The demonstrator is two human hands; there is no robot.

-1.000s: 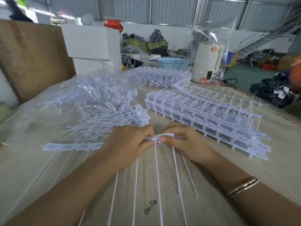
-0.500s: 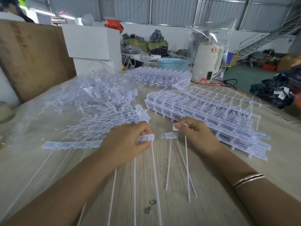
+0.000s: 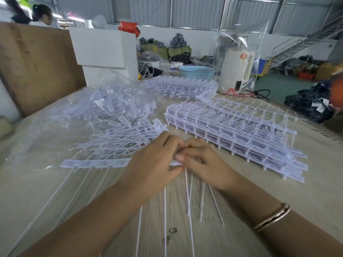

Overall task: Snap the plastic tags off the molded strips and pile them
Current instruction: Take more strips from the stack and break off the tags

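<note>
The wooden surface (image 3: pixel 306 197) carries a stack of molded strips (image 3: pixel 239 134) at right and a pile of loose tags (image 3: pixel 122 140) at left. One strip (image 3: pixel 96 163) lies before the left hand (image 3: pixel 154 162), whose fingers clamp its end. The right hand (image 3: pixel 204 164) touches the left; its fingers seem to pinch the same end, with separated tags (image 3: pixel 202 203) trailing beneath.

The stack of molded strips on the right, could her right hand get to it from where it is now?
Probably yes. The stack of molded strips lies just beyond the right hand with nothing between, though that hand is pinching the strip and must let go first.
</note>
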